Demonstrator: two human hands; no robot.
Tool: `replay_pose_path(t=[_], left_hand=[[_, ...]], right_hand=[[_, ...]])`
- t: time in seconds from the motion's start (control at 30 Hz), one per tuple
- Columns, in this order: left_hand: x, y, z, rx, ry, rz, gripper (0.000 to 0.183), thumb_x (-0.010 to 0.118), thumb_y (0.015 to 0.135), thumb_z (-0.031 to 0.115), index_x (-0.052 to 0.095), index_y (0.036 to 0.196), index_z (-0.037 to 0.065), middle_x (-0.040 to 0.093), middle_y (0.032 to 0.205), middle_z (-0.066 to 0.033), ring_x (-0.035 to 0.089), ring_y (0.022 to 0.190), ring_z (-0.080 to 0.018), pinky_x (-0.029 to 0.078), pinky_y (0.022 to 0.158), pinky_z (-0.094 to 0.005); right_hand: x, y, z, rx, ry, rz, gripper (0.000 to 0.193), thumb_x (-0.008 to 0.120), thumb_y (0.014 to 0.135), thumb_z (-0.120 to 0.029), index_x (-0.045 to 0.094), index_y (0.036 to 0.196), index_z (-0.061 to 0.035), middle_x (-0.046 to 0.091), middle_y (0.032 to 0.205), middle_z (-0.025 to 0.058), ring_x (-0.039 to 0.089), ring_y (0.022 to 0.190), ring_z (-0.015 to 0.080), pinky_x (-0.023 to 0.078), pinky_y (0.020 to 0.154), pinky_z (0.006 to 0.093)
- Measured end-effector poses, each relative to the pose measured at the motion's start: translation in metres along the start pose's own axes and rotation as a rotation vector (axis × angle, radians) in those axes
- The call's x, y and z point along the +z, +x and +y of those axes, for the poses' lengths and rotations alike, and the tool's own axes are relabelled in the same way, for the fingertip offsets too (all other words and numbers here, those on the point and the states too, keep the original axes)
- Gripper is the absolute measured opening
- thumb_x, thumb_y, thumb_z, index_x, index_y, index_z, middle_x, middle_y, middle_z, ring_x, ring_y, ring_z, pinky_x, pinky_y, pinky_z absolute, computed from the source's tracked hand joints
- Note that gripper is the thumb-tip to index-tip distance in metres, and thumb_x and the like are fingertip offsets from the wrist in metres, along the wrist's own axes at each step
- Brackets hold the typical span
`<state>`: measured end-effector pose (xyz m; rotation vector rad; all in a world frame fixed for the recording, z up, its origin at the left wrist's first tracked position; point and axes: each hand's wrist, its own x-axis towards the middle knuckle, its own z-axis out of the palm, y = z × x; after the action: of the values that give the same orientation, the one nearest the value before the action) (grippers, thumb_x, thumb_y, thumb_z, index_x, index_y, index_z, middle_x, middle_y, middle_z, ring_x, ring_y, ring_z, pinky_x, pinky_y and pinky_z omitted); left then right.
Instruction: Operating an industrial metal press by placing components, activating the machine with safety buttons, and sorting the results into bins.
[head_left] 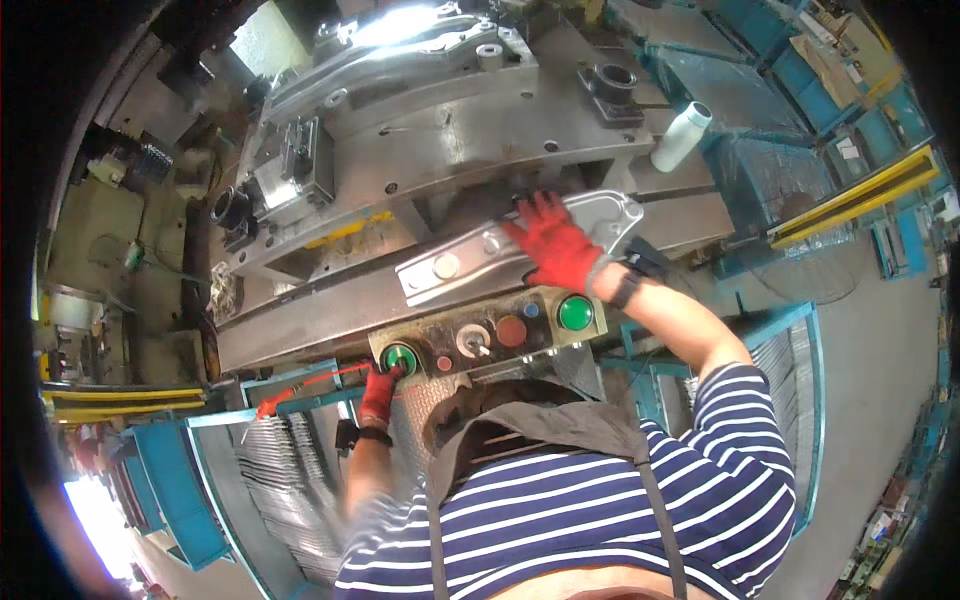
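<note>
My right hand [558,245], in a red glove with dark fingertips, spans a long silvery stamped metal part [455,262]. Its fingers reach the far side and its thumb the near side. The part lies at a slant above the front ledge of the press die; whether it rests there is unclear. My left hand [379,392], also red-gloved, is at the left green push button [401,358], with a dark fingertip stretched onto it. No object shows in that hand. The control panel [440,338] between my hands also carries a matching right green button [575,313].
A large steel die [440,140] with guide bushings [612,85] fills the far side. A pale bottle [682,136] stands on its right. Blue racks hold stacked metal parts [290,480] at lower left. A red-handled tool [268,405] lies beside them. Yellow rails [855,197] flank the right.
</note>
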<state>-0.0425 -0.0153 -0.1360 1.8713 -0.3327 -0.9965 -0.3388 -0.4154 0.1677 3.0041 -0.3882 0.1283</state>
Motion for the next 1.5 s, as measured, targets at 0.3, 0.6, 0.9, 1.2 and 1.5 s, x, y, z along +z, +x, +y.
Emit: replay_pose_path(t=[0.3,0.6,0.9,1.2,1.5], left_hand=[[0.049,-0.098,0.225,0.377,0.76,0.193,0.054,0.067,0.086,0.031,0.049,0.125,-0.002,0.057,0.12,-0.0221,0.058,0.103,-0.0407,0.045,0.094,-0.0452],[0.103,-0.038,0.281,0.781,0.258,0.097,0.038,0.064,0.085,0.004,0.056,0.121,-0.005,0.063,0.108,-0.0122,0.06,0.092,-0.02,0.049,0.086,-0.0316],[0.239,-0.113,0.352,0.661,-0.026,-0.592,0.058,0.06,0.084,0.002,0.041,0.138,0.002,0.058,0.119,-0.0099,0.058,0.098,-0.0176,0.05,0.081,-0.0291],[0.294,-0.129,0.379,1.066,0.326,-0.125,0.088,0.077,0.07,0.014,0.029,0.141,-0.004,0.046,0.133,-0.0251,0.047,0.124,-0.0367,0.038,0.104,-0.0402],[0.281,-0.134,0.485,0.793,0.442,-0.174,0.064,0.075,0.069,0.013,0.045,0.124,-0.002,0.054,0.122,-0.0251,0.053,0.114,-0.0433,0.044,0.096,-0.0448]], right_hand=[[0.089,0.009,0.025,-0.16,0.138,0.268,0.064,0.07,0.071,-0.029,0.054,0.131,-0.017,0.051,0.124,0.0231,0.048,0.115,0.0424,0.032,0.101,0.0606],[-0.038,0.012,0.017,0.013,-0.174,0.382,0.08,0.075,0.062,-0.048,0.046,0.136,-0.0295,0.051,0.118,0.0255,0.053,0.101,0.0385,0.041,0.078,0.0562],[-0.083,0.015,0.045,0.492,0.864,0.274,0.089,0.078,0.069,-0.045,0.041,0.138,-0.0023,0.061,0.107,0.027,0.061,0.103,0.0337,0.048,0.088,0.0442],[-0.066,0.036,0.076,0.521,1.674,0.513,0.037,0.061,0.092,-0.024,0.059,0.12,0.0003,0.064,0.111,0.0073,0.06,0.098,0.0138,0.049,0.086,0.0327],[-0.079,0.051,0.105,0.247,2.281,-0.053,0.036,0.05,0.097,-0.023,0.054,0.13,-0.0064,0.064,0.116,0.0067,0.064,0.085,0.011,0.053,0.073,0.0255]])
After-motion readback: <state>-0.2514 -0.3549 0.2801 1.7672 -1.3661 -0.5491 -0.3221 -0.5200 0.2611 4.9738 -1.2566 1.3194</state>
